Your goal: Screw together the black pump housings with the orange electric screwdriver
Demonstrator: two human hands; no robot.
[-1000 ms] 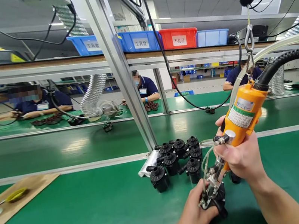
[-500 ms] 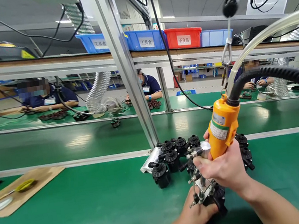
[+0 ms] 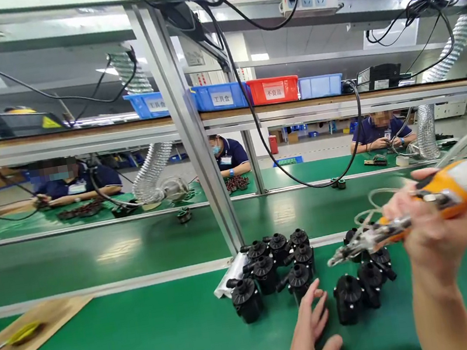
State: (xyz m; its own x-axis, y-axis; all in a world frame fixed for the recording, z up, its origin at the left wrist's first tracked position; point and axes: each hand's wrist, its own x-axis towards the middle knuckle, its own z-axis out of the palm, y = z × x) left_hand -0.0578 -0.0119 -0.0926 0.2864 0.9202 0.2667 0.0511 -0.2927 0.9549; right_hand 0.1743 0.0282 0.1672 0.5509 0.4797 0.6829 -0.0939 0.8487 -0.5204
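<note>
My right hand (image 3: 432,226) grips an orange powered screwdriver (image 3: 462,192), tilted almost level with its metal tip (image 3: 343,252) pointing left above the bench. My left hand (image 3: 312,334) is open with fingers spread, holding nothing, just left of a black pump part (image 3: 348,299) that stands alone on the green mat. More black pump parts (image 3: 274,263) stand in a cluster behind my left hand, and a few others (image 3: 375,271) sit under the screwdriver tip.
A slanted metal frame post (image 3: 199,157) rises behind the cluster. A cardboard sheet (image 3: 25,344) with a yellow-green item lies at far left. Other people sit across the green conveyor (image 3: 95,256). Blue and red bins (image 3: 247,93) line the overhead shelf. A clear tube and cable run off the screwdriver to the right.
My right hand lifted the screwdriver off the black part and swung it up to the right, nearly level. My left hand let go of the part and opened. The view tilted up.
</note>
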